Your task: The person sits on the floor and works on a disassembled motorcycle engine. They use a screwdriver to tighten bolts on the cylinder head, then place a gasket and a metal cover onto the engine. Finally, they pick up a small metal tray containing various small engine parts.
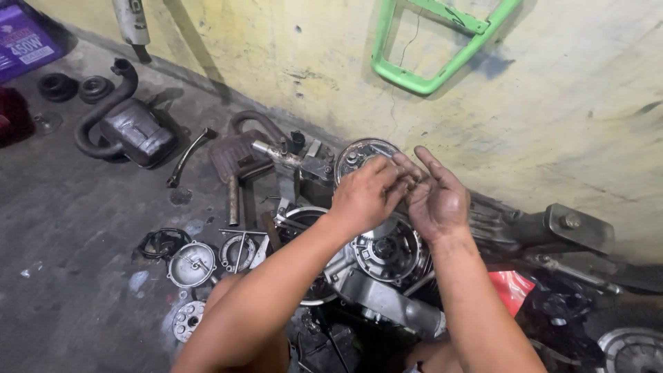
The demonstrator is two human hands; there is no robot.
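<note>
Grimy left hand [366, 193] fingers pinch something unseen on the open right hand [436, 200], above a grey engine casing [387, 255].

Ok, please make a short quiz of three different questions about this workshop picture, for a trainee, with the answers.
1. True or false: the left hand and the right hand are together, above the grey engine casing.
2. What leans on the yellow wall? A) a green frame B) a blue ladder C) a wooden door
3. Fill in: the black exhaust pipe part lies on the ____ floor.

Key:
1. True. The left fingers touch the open right palm; whether something small is held there cannot be seen.
2. A, the green frame.
3. Concrete.
</note>
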